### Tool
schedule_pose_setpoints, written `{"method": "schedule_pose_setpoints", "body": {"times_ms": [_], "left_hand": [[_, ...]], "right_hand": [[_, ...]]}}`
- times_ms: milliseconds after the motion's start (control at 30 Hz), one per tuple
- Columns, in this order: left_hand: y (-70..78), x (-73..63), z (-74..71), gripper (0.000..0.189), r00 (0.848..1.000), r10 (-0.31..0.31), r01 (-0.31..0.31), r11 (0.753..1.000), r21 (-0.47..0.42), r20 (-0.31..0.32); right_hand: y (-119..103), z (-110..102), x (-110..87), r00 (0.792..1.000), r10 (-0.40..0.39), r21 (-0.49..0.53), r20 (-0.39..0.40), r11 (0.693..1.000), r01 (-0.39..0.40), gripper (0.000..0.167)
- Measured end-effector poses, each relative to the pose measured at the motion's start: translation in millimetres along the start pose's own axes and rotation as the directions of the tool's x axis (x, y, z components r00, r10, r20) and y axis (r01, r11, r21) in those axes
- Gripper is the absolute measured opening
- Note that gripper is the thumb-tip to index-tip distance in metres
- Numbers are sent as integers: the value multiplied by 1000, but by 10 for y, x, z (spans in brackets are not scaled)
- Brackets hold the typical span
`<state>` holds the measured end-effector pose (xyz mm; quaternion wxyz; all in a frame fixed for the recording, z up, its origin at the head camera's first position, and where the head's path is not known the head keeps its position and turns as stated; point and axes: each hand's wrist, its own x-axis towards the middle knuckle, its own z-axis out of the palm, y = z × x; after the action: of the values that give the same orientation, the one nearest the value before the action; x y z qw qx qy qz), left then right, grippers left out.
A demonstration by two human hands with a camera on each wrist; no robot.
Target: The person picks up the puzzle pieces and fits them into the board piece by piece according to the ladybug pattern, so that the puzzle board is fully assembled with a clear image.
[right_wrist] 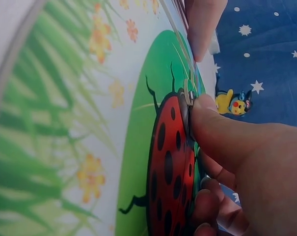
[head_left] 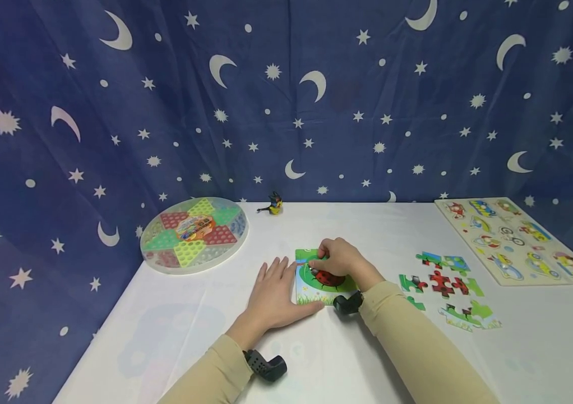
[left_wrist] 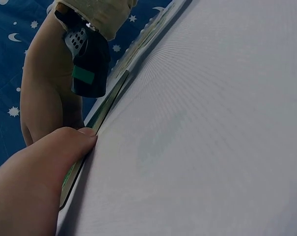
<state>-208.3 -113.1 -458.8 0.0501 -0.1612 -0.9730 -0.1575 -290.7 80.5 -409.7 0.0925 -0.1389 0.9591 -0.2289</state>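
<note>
A square puzzle board [head_left: 310, 296] with a ladybug picture lies flat on the white table. My left hand [head_left: 272, 297] rests at its left side, fingers spread and straight, with the thumb [left_wrist: 72, 142] against the near edge. Over the upper part of the board, my right hand [head_left: 342, 261] pinches a small puzzle piece [right_wrist: 187, 92] by the ladybug's head. Only the edge of that piece shows; my thumb [right_wrist: 212, 118] and fingers hide most of it. Loose ladybug puzzle pieces [head_left: 440, 284] lie to the right of the board.
A round Chinese checkers board [head_left: 200, 259] sits at the back left. Beside it stands a small bird-like figurine [head_left: 275, 204]. A wooden peg puzzle [head_left: 511, 244] lies at the back right. Behind the table hangs a blue star-and-moon curtain [head_left: 347, 151].
</note>
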Motion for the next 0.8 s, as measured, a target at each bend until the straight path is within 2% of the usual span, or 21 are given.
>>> {"method": "schedule_pose_setpoints", "body": {"times_ms": [233,433,533,633,700,800], "left_hand": [[0,-3,-26,113,1000,8,-8,1000,-3,-2],[-7,-3,-34,112,1000,14,-14,1000,1,-11],[-8,0,-27,112,1000,15,-15,1000,-1,-12],[-12,2,-19,111,1000,17,-17,1000,-2,-12],[-9,-3,-22,111,1000,17,-17,1000,-4,-13],[-1,-10,-28,111,1000,16,-16,1000,-8,-14]], "right_hand": [[-22,12,21,999,-28,-45,27,999,29,22],[-35,20,24,998,-29,-43,54,999,31,15],[-11,4,16,998,-52,-20,40,998,53,9],[30,-10,5,997,-70,46,22,997,69,4],[54,-11,-1,998,-66,89,13,994,65,5],[70,-6,-3,998,-61,102,-4,993,62,8]]}}
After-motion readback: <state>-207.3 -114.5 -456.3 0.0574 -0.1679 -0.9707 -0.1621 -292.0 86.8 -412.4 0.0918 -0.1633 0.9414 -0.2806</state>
